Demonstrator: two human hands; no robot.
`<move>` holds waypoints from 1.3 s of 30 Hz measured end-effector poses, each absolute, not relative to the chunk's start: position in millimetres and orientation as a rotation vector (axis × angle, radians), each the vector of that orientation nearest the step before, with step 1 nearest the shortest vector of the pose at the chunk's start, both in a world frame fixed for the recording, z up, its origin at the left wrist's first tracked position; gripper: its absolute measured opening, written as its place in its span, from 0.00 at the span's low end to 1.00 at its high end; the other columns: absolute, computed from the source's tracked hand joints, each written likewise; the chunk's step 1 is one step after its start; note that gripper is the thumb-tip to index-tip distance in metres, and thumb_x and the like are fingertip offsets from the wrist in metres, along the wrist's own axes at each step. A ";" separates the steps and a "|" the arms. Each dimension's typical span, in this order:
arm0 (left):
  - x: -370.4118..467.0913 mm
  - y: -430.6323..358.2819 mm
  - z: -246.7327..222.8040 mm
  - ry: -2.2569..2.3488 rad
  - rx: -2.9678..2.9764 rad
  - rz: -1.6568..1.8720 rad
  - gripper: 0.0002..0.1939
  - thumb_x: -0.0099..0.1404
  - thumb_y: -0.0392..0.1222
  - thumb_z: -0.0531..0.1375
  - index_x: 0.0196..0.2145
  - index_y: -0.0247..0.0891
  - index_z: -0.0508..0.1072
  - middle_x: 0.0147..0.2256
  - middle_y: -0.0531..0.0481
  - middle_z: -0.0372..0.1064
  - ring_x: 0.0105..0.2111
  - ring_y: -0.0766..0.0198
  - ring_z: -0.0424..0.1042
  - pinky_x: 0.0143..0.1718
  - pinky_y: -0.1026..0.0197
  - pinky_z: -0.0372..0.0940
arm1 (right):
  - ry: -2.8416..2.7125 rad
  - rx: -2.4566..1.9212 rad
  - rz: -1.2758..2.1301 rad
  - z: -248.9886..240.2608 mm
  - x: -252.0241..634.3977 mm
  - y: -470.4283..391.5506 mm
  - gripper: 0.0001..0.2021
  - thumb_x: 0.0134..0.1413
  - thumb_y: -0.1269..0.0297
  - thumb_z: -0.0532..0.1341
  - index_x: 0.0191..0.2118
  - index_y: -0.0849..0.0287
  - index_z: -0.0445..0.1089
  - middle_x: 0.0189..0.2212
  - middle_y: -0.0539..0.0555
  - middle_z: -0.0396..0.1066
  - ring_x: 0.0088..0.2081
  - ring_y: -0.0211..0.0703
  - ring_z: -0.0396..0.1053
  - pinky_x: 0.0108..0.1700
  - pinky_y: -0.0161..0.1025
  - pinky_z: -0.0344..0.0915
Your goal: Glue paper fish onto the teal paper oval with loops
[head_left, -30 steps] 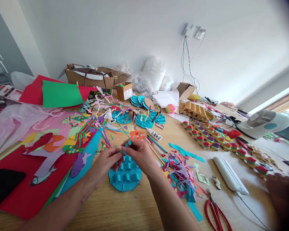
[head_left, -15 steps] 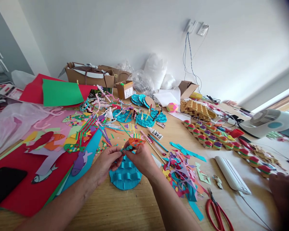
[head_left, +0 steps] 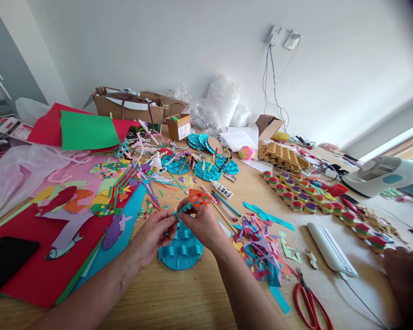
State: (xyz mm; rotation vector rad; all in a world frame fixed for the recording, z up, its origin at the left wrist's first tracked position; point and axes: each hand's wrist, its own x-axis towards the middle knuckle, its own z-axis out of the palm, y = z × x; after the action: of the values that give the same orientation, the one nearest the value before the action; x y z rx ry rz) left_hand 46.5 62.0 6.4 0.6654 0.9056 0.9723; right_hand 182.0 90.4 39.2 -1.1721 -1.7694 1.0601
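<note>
Above a round blue disc (head_left: 181, 254) with rows of raised paper loops, both my hands are close together. My left hand (head_left: 158, 229) pinches one end of a thin twisted teal strip (head_left: 184, 211). The fingers of my right hand (head_left: 201, 227) are closed on the same strip farther along. An orange paper fish (head_left: 198, 198) with red dots stands out above my right fingers; its join to the strip is hidden. My fingers also cover the disc's upper edge.
Paper scraps (head_left: 261, 247) and red-handled scissors (head_left: 309, 298) lie to the right, near a white power strip (head_left: 332, 250). Another person's hand (head_left: 404, 270) rests at the right edge. A glue bottle (head_left: 223, 189) lies beyond my hands. Coloured sheets (head_left: 24, 279) and a phone (head_left: 12, 254) are left.
The orange fish has turned, showing more of its dotted side. Both hands stay nearly in place, still on the twisted strip.
</note>
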 end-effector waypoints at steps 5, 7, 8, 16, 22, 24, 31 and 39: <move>47.5 61.4 6.3 0.915 0.691 0.983 0.14 0.50 0.48 0.64 0.25 0.36 0.67 0.20 0.57 0.62 0.18 0.73 0.58 0.15 0.70 0.46 | -1.895 -1.199 0.963 41.8 182.3 88.6 0.06 0.43 0.77 0.55 0.27 0.58 0.64 0.23 0.47 0.65 0.27 0.36 0.65 0.31 0.32 0.62; 47.0 60.8 6.6 0.913 0.692 0.970 0.14 0.50 0.48 0.64 0.25 0.35 0.66 0.19 0.57 0.62 0.18 0.73 0.57 0.15 0.71 0.46 | -1.997 -1.183 0.887 44.6 183.5 89.4 0.06 0.44 0.77 0.56 0.26 0.59 0.65 0.24 0.48 0.65 0.28 0.36 0.65 0.33 0.33 0.61; 46.7 60.4 6.4 0.912 0.688 0.967 0.14 0.50 0.48 0.64 0.25 0.35 0.66 0.20 0.56 0.62 0.18 0.73 0.57 0.15 0.71 0.46 | -2.047 -1.174 0.849 46.4 184.2 90.1 0.06 0.45 0.77 0.56 0.26 0.59 0.65 0.25 0.49 0.65 0.29 0.37 0.65 0.33 0.33 0.61; 47.6 61.0 3.7 0.962 0.782 0.929 0.14 0.50 0.48 0.62 0.21 0.36 0.63 0.16 0.58 0.58 0.14 0.74 0.53 0.13 0.70 0.41 | -2.353 -1.141 0.673 57.0 188.3 94.7 0.06 0.46 0.77 0.58 0.24 0.60 0.66 0.26 0.50 0.67 0.29 0.37 0.62 0.30 0.32 0.57; 48.8 63.3 7.3 1.030 0.861 0.928 0.14 0.49 0.49 0.61 0.20 0.37 0.62 0.15 0.59 0.57 0.14 0.74 0.52 0.14 0.70 0.41 | -2.207 -1.174 0.868 53.4 186.6 95.8 0.07 0.42 0.79 0.58 0.24 0.59 0.66 0.21 0.47 0.64 0.26 0.35 0.62 0.29 0.32 0.57; 48.5 62.6 6.7 1.003 0.857 0.935 0.15 0.49 0.49 0.61 0.21 0.37 0.63 0.16 0.58 0.58 0.15 0.73 0.53 0.14 0.70 0.42 | -2.150 -1.229 0.954 48.9 188.1 97.8 0.06 0.42 0.78 0.58 0.25 0.60 0.66 0.21 0.46 0.64 0.25 0.35 0.62 0.28 0.31 0.57; 47.1 60.2 2.9 0.962 0.895 0.934 0.15 0.53 0.50 0.60 0.22 0.37 0.63 0.17 0.58 0.59 0.16 0.72 0.56 0.14 0.70 0.45 | -2.039 -1.295 1.082 37.3 192.2 101.6 0.04 0.42 0.75 0.59 0.26 0.60 0.66 0.19 0.45 0.63 0.23 0.33 0.60 0.25 0.29 0.54; 46.2 58.7 1.1 0.897 0.741 0.838 0.15 0.54 0.52 0.62 0.27 0.35 0.68 0.21 0.56 0.62 0.17 0.73 0.60 0.13 0.70 0.45 | -2.347 -1.098 0.834 62.7 191.2 99.5 0.10 0.42 0.81 0.54 0.24 0.59 0.66 0.24 0.46 0.66 0.27 0.34 0.62 0.31 0.30 0.57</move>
State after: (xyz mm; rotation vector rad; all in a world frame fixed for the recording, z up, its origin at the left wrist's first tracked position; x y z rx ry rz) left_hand 46.2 58.7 1.1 0.7412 0.8971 0.8384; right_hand 191.2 99.5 62.7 -1.0979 -2.3469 0.8335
